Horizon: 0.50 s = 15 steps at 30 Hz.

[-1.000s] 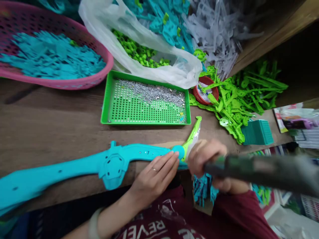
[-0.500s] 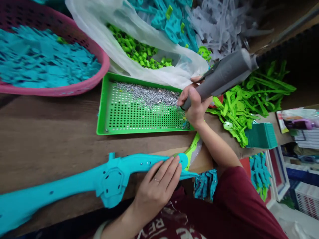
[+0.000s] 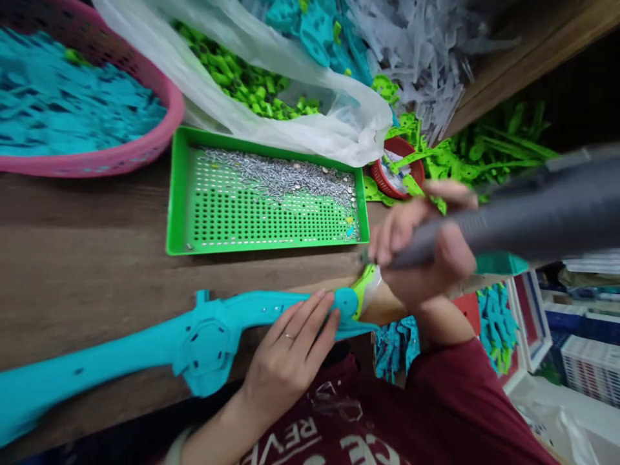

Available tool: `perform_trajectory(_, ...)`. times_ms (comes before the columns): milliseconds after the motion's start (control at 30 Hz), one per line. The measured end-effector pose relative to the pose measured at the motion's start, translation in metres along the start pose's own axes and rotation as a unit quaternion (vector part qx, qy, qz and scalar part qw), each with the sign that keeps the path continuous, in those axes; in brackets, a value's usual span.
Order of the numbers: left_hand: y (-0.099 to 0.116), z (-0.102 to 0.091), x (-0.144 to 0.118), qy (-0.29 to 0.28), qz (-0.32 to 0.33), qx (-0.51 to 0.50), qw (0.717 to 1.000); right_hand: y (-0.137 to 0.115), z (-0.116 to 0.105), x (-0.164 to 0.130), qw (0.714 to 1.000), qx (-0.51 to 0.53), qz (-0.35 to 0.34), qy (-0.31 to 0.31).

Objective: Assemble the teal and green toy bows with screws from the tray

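A long teal plastic toy body lies across the wooden table, with a lime green plastic piece fitted at its right end. My left hand lies flat on that end, fingers spread and pressing it down. My right hand grips a grey powered screwdriver, blurred, with its tip just above the green piece and close to the tray's right corner. A green perforated tray behind the toy body holds several small silver screws.
A pink basket of teal parts stands at the back left. A clear plastic bag of green pieces lies behind the tray. Loose green parts, a small red dish and grey parts crowd the back right.
My right hand has brought the screwdriver back from the screws in the tray toward the toy body's right end. My left hand has stayed pressed on the teal body.
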<state>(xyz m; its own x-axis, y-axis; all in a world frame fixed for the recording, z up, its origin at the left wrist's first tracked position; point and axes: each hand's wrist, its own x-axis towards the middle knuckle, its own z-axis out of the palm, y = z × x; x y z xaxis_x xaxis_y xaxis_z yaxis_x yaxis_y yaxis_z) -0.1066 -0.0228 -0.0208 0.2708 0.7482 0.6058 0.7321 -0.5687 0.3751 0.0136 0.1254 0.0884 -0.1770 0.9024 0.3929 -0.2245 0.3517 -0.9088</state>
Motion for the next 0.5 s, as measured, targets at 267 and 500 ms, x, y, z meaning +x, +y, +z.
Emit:
perform_trajectory(267, -0.002, -0.002, 0.000, 0.009, 0.023, 0.008, 1.000, 0.005, -0.017, -0.076, 0.994, -0.028, 0.009, -0.103)
perform_trajectory(500, 0.000, 0.000, -0.004, 0.018, 0.025, 0.018, 0.999, 0.015, -0.016, -0.067, 0.976, -0.035, -0.032, -0.211)
